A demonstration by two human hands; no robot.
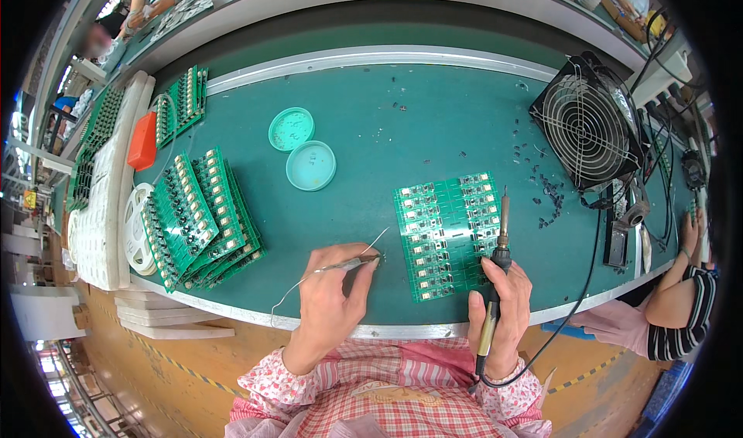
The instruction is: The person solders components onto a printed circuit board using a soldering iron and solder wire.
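Observation:
My left hand [333, 291] is closed on a thin, silvery solder wire [378, 240], whose tail curls down past the wrist. A slim metal piece, perhaps tweezers [348, 264], lies between the same thumb and fingers. In my right hand [507, 302] is a soldering iron [501, 256], its tip pointing away from me and its cord trailing from the handle's lower end. Between and beyond the hands a green circuit board panel [451, 237] lies flat, with rows of small components. The iron passes over the panel's right edge; whether it touches is unclear.
Stacked circuit board panels [203, 213] stand at left near a white reel [138, 233] and an orange-red box [142, 141]. Two shallow turquoise dishes [312, 165] sit mid-table. A black fan [586, 124] is at right, beside scattered black bits [549, 198]. Another person's arm [672, 299] is at far right.

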